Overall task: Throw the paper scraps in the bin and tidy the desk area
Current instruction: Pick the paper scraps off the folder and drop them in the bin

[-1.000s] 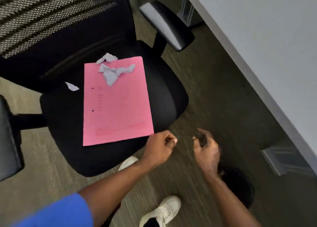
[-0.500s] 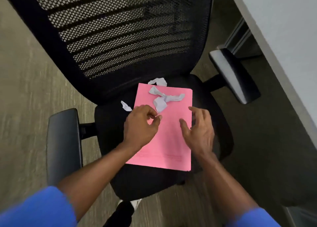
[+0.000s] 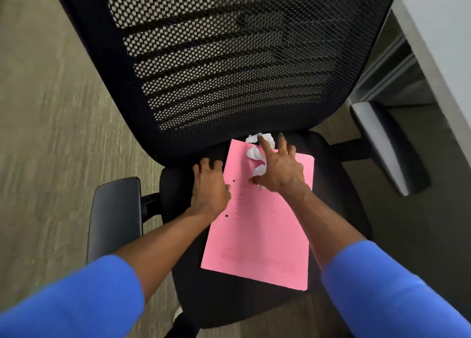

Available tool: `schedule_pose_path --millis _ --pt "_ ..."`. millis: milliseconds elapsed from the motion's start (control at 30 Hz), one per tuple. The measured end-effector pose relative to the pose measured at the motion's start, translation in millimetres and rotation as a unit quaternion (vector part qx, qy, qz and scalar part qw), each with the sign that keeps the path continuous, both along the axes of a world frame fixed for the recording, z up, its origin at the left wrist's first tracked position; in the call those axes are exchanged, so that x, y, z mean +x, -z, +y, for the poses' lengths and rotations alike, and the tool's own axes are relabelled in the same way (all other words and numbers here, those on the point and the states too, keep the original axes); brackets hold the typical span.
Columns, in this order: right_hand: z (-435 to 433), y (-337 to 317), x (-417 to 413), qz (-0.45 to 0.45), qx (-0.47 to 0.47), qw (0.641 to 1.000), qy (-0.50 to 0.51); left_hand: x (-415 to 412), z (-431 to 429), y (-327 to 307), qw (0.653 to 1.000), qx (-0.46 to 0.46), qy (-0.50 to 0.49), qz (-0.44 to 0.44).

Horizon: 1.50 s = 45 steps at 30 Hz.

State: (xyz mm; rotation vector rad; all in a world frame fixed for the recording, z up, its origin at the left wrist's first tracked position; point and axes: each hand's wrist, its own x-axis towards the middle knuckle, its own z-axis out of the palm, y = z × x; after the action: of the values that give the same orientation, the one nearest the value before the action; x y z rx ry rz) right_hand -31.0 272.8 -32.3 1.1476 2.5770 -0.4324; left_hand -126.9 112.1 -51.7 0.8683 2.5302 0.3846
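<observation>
A black office chair [image 3: 229, 70] with a mesh backrest and padded armrests [image 3: 116, 215] fills most of the view, standing on a grey-brown carpeted floor [image 3: 51, 95]. At the right edge runs a pale grey desk [image 3: 448, 24], its underside in shadow.

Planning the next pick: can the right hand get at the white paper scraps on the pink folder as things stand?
Probably yes. The right hand is spread directly over the paper scraps at the far end of the pink folder, fingers touching them; nothing lies between. The left hand is off to the side.
</observation>
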Motion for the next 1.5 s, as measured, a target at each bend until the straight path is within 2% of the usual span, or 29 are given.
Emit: schedule_pose_path --millis 133,333,633,833,1000,1233,1367,1500 --pt "10 6 -14 -0.048 0.014 0.997 -0.051 -3 0 7 1.000 0.022 0.013 0.000" --pt "25 10 -24 -0.075 0.007 0.992 -0.104 -13 -3 15 0.999 0.038 0.014 0.004" --pt "18 14 -11 0.042 0.047 0.995 -0.076 -19 -8 21 0.997 0.081 -0.005 0.003" --pt "6 23 2 0.063 0.079 0.993 -0.056 -17 -5 16 0.996 0.086 -0.004 0.011" --pt "-6 29 17 0.123 0.056 0.991 -0.013 -21 -6 12 0.996 0.078 -0.040 -0.011" --pt "-13 24 20 0.188 0.051 0.981 0.025 -25 -13 6 0.990 0.114 -0.084 -0.006" --pt "-4 16 -3 0.186 0.058 0.981 0.021 -25 -13 2 0.988 0.135 -0.081 0.001" --pt "5 15 -31 0.114 0.056 0.992 0.001 -20 -14 -3 0.987 0.153 -0.046 0.011"
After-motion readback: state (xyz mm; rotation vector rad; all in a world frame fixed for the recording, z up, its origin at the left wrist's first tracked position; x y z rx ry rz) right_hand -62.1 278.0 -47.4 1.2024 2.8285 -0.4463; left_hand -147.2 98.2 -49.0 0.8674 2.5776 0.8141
